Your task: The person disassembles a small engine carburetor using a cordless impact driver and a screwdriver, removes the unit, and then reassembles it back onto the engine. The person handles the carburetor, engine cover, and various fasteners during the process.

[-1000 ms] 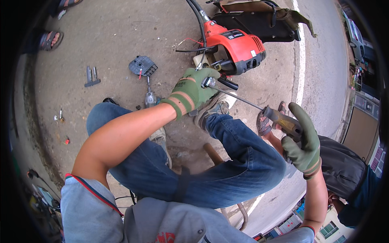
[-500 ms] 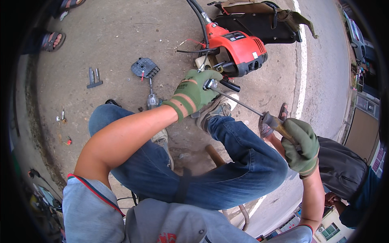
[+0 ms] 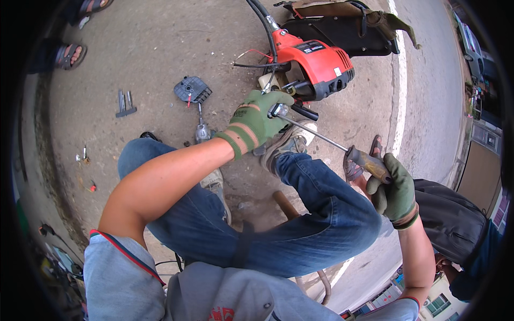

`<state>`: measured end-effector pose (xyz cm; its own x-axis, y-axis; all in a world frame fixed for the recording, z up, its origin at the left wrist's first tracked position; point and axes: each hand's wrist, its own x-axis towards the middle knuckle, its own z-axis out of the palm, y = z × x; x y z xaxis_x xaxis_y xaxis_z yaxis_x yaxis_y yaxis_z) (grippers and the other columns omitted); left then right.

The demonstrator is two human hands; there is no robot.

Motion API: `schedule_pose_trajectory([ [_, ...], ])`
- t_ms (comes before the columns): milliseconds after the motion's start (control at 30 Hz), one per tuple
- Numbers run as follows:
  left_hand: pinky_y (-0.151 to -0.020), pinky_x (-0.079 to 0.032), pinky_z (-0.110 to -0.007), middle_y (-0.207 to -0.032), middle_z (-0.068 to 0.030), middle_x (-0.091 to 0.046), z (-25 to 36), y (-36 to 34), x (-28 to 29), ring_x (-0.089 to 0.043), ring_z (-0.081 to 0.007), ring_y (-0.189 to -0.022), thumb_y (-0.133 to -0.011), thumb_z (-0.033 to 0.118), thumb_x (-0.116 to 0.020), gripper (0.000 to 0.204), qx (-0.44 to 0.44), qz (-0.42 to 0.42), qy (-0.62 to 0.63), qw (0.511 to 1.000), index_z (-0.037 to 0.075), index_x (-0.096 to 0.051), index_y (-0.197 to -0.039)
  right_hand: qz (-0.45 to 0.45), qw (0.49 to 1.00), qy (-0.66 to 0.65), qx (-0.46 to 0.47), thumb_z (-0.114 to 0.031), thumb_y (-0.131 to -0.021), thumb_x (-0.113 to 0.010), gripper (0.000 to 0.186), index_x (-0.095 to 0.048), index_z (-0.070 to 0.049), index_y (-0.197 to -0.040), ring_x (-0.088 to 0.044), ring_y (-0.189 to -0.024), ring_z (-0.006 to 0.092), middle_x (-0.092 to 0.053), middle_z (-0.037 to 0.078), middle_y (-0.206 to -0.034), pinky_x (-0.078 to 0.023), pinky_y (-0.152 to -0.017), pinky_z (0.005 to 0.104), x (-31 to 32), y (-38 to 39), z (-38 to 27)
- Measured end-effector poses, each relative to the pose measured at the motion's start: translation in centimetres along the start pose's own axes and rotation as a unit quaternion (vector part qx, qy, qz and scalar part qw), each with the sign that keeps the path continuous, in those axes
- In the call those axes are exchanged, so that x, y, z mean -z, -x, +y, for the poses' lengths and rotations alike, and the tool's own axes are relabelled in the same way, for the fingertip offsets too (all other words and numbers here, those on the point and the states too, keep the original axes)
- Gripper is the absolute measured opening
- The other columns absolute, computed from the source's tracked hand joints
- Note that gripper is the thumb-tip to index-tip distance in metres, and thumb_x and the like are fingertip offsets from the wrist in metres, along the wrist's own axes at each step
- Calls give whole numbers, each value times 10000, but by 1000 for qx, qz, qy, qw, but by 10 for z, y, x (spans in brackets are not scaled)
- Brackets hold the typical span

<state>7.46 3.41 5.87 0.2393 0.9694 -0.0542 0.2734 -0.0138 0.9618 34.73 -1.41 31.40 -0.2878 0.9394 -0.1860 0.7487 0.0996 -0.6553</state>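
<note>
Screwdriver point(image 3: 360, 158), one, worn brown handle: spanning the gap between the two hands, its shaft meeting a small metal part point(image 3: 278, 111). Left hand point(image 3: 259, 115), green-gloved: clamping on that part, near the red engine housing point(image 3: 316, 67). Right hand point(image 3: 397, 190), green-gloved, standing well apart from the left: curling at the handle's end; whether it is gripping, cannot tell. Black padded frame point(image 3: 342, 37): lying beyond the housing. Grey plastic cover point(image 3: 196, 92): lying on the pavement point(image 3: 160, 48), left of the housing.
</note>
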Motion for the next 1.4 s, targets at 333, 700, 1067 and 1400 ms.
schedule_pose_trajectory([
  [333, -881, -580, -340, -1103, -142, -757, -8, -4, -4, -725, -202, -981, -854, 78, -791, 330, 22, -22, 35, 999, 37, -729, -1176, -49, 974, 158, 154, -146, -999, -692, 460, -578, 45, -1401, -716, -759, 262, -747, 166, -1045, -563, -676, 314, 3, -11, -8],
  [700, -901, -581, -352, -1144, -133, -772, -5, -2, -2, -737, -215, -1023, -846, 56, -795, 366, 51, -37, 61, 996, 41, -724, -1204, -51, 939, 248, 231, 44, -864, -734, 439, -659, 38, -1296, -734, -858, 227, -730, 184, -1129, -594, -739, 333, 5, -15, -15],
  [1067, -887, -576, -380, -1146, -166, -761, 5, -1, 4, -734, -272, -981, -851, 153, -828, 344, 33, -28, 24, 999, 79, -749, -1178, -87, 907, 343, 230, -84, -846, -794, 564, -634, -23, -1384, -720, -923, 327, -711, 163, -1191, -570, -776, 394, 9, -7, -12],
  [1400, -940, -555, -445, -1111, -180, -671, 3, -3, 8, -658, -369, -1043, -772, 95, -819, 482, 78, -63, 48, 994, 204, -734, -1234, 5, 981, -64, -186, -279, -1008, -712, 469, -616, 62, -1315, -745, -762, 192, -749, 164, -987, -583, -653, 295, -17, -2, -15],
])
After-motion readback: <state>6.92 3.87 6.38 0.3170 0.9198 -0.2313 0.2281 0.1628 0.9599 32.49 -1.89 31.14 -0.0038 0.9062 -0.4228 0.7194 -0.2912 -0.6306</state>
